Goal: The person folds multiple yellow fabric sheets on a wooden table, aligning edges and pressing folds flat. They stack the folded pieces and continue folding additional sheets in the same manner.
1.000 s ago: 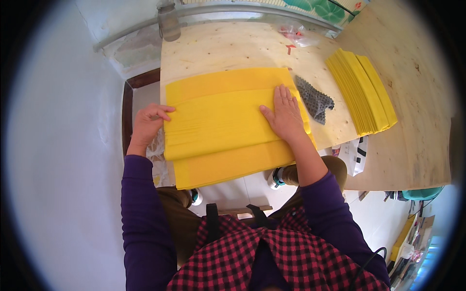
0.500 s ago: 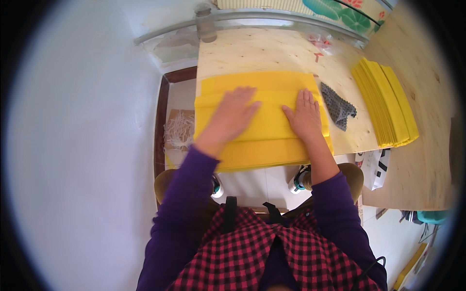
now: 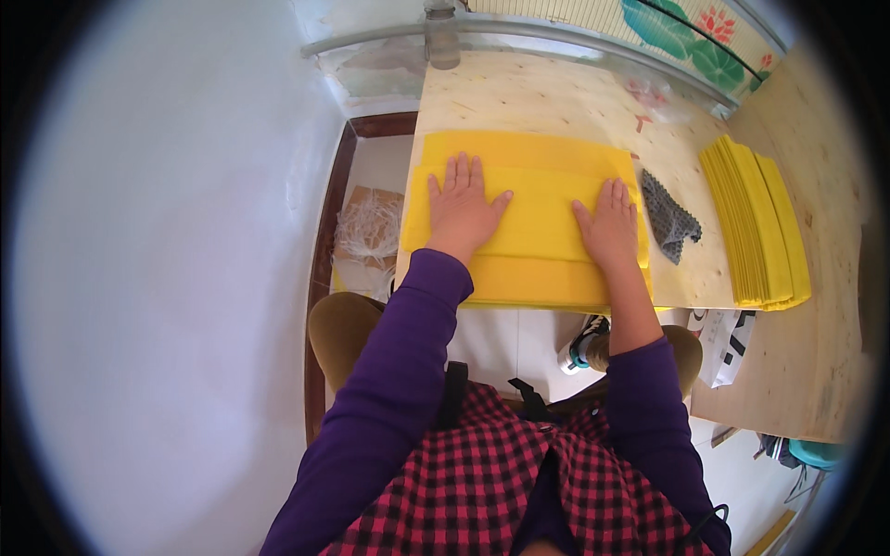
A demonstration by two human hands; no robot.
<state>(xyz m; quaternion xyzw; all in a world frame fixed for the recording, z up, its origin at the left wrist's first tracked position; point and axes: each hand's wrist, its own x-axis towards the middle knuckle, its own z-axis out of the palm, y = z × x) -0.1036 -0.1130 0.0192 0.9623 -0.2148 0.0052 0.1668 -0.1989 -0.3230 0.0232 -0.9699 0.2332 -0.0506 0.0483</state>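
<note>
A stack of flat yellow fabric sheets (image 3: pixel 538 218) lies at the near edge of a wooden table, its top sheet folded over in a wide band. My left hand (image 3: pixel 464 204) rests flat on the left part of that fabric with its fingers spread. On the right part lies my right hand (image 3: pixel 612 222), palm down, fingers stretched out and thumb apart. Neither hand grips anything. Just right of my right hand sits a crumpled grey cloth with zigzag edges (image 3: pixel 669 218).
A thick pile of folded yellow fabric (image 3: pixel 756 222) stands at the right of the wooden table (image 3: pixel 519 93). A jar (image 3: pixel 442 37) is at the back left by a metal rail. Pale tangled strands (image 3: pixel 369 227) lie on the floor at left; a white bag (image 3: pixel 728 347) is below right.
My left hand, blurred and moving before, now lies still and flat on the fabric. My right hand stays on its right side. The whole view has shifted slightly.
</note>
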